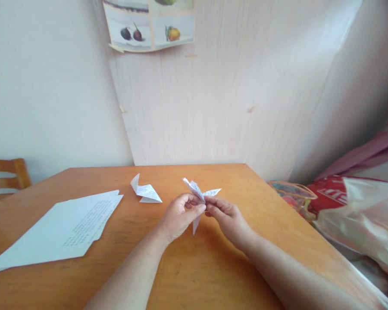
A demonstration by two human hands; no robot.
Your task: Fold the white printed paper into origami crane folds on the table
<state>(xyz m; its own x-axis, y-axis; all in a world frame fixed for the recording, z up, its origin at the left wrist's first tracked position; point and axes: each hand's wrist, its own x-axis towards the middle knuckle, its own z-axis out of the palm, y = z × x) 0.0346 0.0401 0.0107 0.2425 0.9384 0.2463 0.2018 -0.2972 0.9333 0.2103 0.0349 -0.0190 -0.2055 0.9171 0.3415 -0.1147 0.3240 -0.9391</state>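
Note:
Above the middle of the table, my left hand (183, 215) and my right hand (226, 217) meet around a small folded paper figure (196, 189) with printed or written marks. Its pointed flaps stick out upward, to the right and downward between the hands. Both hands are closed, pinching the paper near its centre with thumbs and fingers; that centre is partly hidden by them. To the left of my left hand, a second folded paper figure (147, 193), shaped like a bird with a raised pointed end, rests on the table.
On the wooden table (187, 275), a stack of paper sheets (51, 228) with lines of writing lies at the left. A chair back (19, 173) shows at far left. Right of the table are a red bag (326, 193) and a whitish plastic bag (365, 224). Fruit pictures (171, 45) hang on the wall.

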